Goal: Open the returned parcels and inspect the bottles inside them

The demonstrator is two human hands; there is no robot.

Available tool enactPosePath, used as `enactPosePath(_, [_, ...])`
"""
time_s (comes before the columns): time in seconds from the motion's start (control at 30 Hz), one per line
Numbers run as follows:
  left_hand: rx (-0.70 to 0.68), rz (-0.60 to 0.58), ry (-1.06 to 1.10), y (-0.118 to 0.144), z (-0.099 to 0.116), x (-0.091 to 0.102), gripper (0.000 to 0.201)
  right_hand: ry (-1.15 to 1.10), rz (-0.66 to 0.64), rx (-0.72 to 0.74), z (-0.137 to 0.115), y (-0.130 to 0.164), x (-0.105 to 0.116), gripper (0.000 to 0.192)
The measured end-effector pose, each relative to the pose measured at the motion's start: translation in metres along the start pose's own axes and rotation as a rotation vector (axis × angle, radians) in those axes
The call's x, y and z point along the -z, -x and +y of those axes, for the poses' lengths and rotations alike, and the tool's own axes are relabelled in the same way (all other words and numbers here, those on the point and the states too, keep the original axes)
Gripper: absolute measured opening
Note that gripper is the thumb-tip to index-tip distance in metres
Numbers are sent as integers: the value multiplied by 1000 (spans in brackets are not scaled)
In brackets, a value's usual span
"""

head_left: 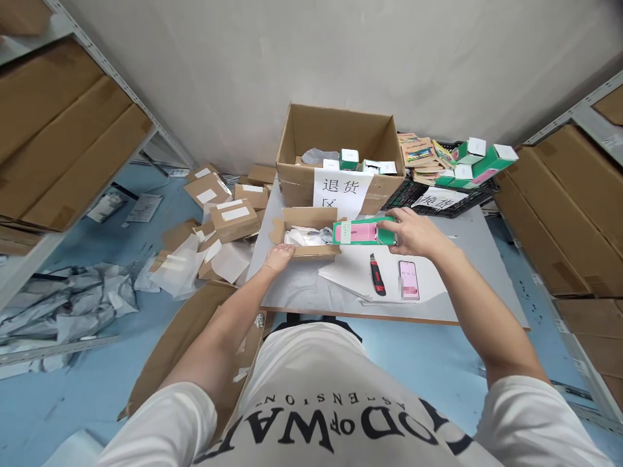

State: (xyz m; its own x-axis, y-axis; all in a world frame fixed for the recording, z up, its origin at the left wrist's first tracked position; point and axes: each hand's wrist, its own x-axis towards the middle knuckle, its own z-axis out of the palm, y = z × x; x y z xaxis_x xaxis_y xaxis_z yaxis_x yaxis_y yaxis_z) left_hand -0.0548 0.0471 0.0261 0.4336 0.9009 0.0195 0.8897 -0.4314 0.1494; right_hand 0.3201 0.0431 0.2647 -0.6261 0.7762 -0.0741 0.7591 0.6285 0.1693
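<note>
My right hand (413, 232) grips the right end of a green and pink product box (360, 232), thumb and fingers closed on its end. The product box's left end overlaps the right side of a small open cardboard box (311, 251). White crumpled wrapping (304, 237) lies inside that cardboard box. At its front left corner, my left hand (279, 257) is closed on the cardboard edge; its fingertips are partly hidden. A red and black utility knife (376, 275) and a phone (409, 280) with a lit pink screen rest on white paper (341, 280) near me.
Behind stands a large carton (296, 181) holding small boxes, with a paper sign on its front. To its right, a black crate (413, 201) bears booklets and green boxes. Opened cartons (236, 220) pile up left of the table (491, 285). Shelves with cartons flank both sides.
</note>
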Motion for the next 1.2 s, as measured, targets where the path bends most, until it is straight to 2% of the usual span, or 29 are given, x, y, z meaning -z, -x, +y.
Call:
enactPosePath(0.1, [35, -12, -16, 2, -12, 1, 36, 31, -45, -14, 3, 8, 0, 47])
enactPosePath(0.2, [75, -31, -36, 7, -15, 0, 37, 26, -128, -12, 0, 9, -10, 47])
enactPosePath(0.47, [122, -75, -71, 19, -4, 6, 26, 8, -357, 75, -33, -18, -66, 47])
enactPosePath(0.57, [147, -19, -35, 26, 1, 10, 36, 34, -408, 111, -48, -30, -87, 49])
enactPosePath(0.67, [133, 115, 27, 31, 10, 16, 54, 47, -440, 126, -62, -38, -104, 49])
enactPosePath(0.8, [-2, 295, 123, 33, 36, 26, 66, 29, -438, 119, -79, -44, -119, 47])
enactPosePath(0.9, [-172, 262, 246, 29, 68, 26, 63, -7, -402, 107, -88, -46, -125, 44])
enactPosePath(0.97, [-211, 200, 343, 25, 90, 21, 64, -40, -361, 100, -92, -47, -127, 47])
enactPosePath(1.1, [-53, 64, 573, 9, 125, 2, 86, -137, -282, 71, -92, -45, -128, 66])
enactPosePath(1.2, [46, 0, 714, -7, 139, -12, 107, -175, -265, 42, -90, -43, -127, 69])
